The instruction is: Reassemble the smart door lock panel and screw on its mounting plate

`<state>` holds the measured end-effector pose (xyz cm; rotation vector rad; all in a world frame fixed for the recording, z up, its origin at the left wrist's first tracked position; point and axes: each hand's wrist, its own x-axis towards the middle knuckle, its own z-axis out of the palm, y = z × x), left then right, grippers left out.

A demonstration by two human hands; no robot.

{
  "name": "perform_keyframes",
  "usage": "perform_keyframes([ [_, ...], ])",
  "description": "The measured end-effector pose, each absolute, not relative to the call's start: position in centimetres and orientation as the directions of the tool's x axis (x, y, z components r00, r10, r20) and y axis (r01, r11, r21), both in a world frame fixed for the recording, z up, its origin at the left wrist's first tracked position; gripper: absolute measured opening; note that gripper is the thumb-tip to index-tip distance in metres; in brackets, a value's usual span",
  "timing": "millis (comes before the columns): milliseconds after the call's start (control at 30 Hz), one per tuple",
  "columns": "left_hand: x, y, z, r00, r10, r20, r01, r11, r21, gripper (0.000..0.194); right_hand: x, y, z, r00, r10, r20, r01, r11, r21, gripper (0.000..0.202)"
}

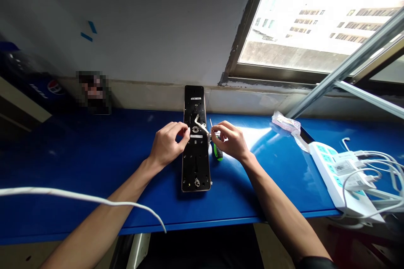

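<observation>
A long black lock panel lies on the blue table, its length running from near me towards the wall. It has small holes, a square-holed metal ring and white labels. A bent whitish piece lies across its middle. At the panel's left edge, my left hand is closed, thumb and forefinger pinched together; anything between them is too small to make out. My right hand is also closed in a pinch, at the panel's right edge near the whitish piece. A green and black screwdriver lies partly under it.
On the right stands a white power strip crowded with plugs and cables. Behind it are a clear plastic packet and a slanted metal bar before the window. A white cable crosses the left foreground. A Pepsi bottle pack is far left.
</observation>
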<state>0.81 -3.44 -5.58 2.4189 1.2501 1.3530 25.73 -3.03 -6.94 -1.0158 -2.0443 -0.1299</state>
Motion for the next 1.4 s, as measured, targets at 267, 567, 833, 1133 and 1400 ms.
perform_keyframes([
  [267,0.9,-3.4,-5.9,0.287,0.675,0.679,0.61,-0.676,0.414,0.011,25.6,-3.2,-6.6,-0.347,0.64,0.686,0.711,0.656,-0.253,0.012],
  [567,0.8,-3.2,-6.0,0.3,0.666,0.683,0.61,-0.685,0.399,0.009,26.4,-2.5,-8.1,-0.388,0.713,0.584,0.725,0.627,-0.284,0.024],
  [833,0.8,-3.4,-5.8,0.307,0.664,0.681,0.605,-0.689,0.399,0.007,26.6,-2.3,-8.7,-0.376,0.803,0.462,0.766,0.55,-0.333,0.03],
  [1133,0.7,-3.4,-5.6,0.31,0.665,0.68,0.598,-0.692,0.404,0.007,26.8,-2.3,-8.0,-0.362,0.878,0.312,0.832,0.455,-0.316,0.035],
  [1400,0.8,-3.4,-5.6,0.31,0.675,0.67,0.594,-0.687,0.418,0.007,26.5,-2.6,-7.5,-0.426,0.9,0.091,0.854,0.433,-0.288,0.034],
])
